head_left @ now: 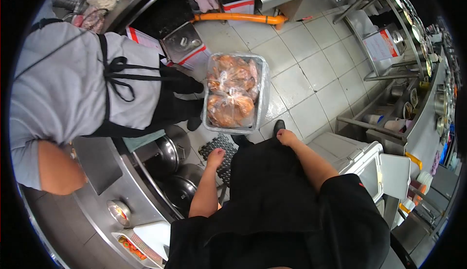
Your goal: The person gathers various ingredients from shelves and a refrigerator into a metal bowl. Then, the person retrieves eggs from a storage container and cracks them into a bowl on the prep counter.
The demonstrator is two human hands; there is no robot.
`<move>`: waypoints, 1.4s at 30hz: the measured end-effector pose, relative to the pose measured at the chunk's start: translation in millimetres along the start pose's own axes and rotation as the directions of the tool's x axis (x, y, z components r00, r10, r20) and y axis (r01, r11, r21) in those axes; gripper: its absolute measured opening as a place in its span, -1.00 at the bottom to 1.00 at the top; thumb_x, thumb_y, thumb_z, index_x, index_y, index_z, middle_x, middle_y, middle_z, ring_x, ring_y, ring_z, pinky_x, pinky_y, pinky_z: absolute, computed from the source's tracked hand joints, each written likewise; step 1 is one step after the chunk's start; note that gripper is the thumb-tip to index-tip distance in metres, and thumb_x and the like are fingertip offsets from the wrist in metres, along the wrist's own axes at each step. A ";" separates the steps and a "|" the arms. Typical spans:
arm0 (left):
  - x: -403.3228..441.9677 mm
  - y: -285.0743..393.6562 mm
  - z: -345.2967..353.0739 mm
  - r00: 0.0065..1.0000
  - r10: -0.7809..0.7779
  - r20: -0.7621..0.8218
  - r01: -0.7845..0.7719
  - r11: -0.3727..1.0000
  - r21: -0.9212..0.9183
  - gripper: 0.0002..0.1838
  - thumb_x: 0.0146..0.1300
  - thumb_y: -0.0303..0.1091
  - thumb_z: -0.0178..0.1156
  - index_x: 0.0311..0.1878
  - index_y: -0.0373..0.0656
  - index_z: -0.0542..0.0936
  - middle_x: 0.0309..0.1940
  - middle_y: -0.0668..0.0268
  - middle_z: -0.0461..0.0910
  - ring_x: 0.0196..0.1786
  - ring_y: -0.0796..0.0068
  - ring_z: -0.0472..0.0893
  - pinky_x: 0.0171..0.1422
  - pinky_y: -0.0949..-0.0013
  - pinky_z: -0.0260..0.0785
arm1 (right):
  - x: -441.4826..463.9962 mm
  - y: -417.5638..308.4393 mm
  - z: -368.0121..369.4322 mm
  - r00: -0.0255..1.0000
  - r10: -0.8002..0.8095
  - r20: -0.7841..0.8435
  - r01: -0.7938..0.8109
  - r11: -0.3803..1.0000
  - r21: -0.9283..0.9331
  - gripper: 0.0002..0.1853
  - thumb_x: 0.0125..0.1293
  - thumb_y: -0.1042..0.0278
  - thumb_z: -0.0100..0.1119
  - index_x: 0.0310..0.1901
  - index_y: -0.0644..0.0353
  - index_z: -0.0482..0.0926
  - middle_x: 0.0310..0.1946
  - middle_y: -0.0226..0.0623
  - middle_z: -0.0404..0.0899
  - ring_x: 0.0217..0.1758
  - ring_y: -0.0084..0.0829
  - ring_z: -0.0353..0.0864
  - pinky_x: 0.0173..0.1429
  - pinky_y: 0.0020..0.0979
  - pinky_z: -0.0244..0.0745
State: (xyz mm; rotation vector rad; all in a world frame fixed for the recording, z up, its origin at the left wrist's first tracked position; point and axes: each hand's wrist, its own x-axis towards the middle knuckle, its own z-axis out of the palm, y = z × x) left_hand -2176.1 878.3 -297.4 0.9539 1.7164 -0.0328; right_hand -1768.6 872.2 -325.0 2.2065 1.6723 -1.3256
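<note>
My left hand (215, 158) hangs low in front of me with its fingers curled, and nothing shows in it. My right hand (288, 138) is also closed, beside my black apron and above a dark shoe (278, 125). Ahead of both hands, and touched by neither, stands a metal tray (265, 91) lined with clear plastic. In it lie bags of browned meat (232, 77), which look like roasted poultry. What supports the tray is hidden beneath it.
A co-worker (131, 74) in a light top and tied black apron stands close on the left. Large steel pots (170, 150) sit under the left counter. A white bin (350, 157) stands right. An orange pipe (238, 17) crosses the tiled floor (311, 69).
</note>
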 end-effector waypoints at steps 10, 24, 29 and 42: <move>-14.1 12.5 -33.8 0.969 -0.225 -0.098 0.198 0.954 -0.224 -0.70 0.30 -0.07 0.22 -0.15 -0.12 0.64 -0.43 0.33 0.65 -0.46 0.48 0.63 -0.42 0.37 0.45 | 138.0 -87.3 -139.5 0.973 -0.229 0.008 0.229 0.969 -0.091 -0.69 0.28 0.11 0.11 -0.11 0.09 0.68 -0.19 -0.04 0.70 -0.05 -0.04 0.68 0.08 -0.12 0.56; 11.8 151.0 243.5 0.911 -0.413 0.001 0.236 0.518 -0.822 -0.59 0.25 -0.05 0.28 0.04 -0.11 0.58 -0.21 0.24 0.66 -0.34 0.40 0.70 -0.45 0.32 0.49 | 368.0 10.3 -313.7 0.857 -0.237 0.458 0.471 0.721 -0.508 -0.71 0.30 0.22 -0.03 -0.19 0.21 0.62 -0.33 -0.07 0.66 -0.55 -0.21 0.66 -0.45 -0.16 0.60; 41.9 160.1 254.9 0.856 -0.504 -0.116 0.129 0.425 -0.896 -0.55 0.27 -0.05 0.25 0.06 -0.19 0.57 -0.20 0.20 0.66 -0.31 0.39 0.70 -0.46 0.35 0.49 | 402.9 -13.8 -320.8 0.901 -0.130 0.414 0.360 0.756 -0.546 -0.76 0.29 0.26 -0.01 -0.19 0.19 0.58 -0.60 -0.20 0.60 -0.61 -0.29 0.64 -0.51 -0.22 0.57; 210.5 60.9 388.8 0.586 -0.757 -0.290 0.289 0.529 -0.798 -0.42 0.24 0.09 0.25 0.11 -0.22 0.56 0.05 -0.09 0.60 0.01 -0.07 0.64 0.17 0.06 0.47 | 547.2 -104.2 -143.7 0.902 -0.152 0.404 0.394 0.672 -0.628 -0.31 0.21 0.06 0.20 0.35 0.17 0.33 0.24 0.12 0.45 0.29 0.03 0.49 0.35 -0.13 0.40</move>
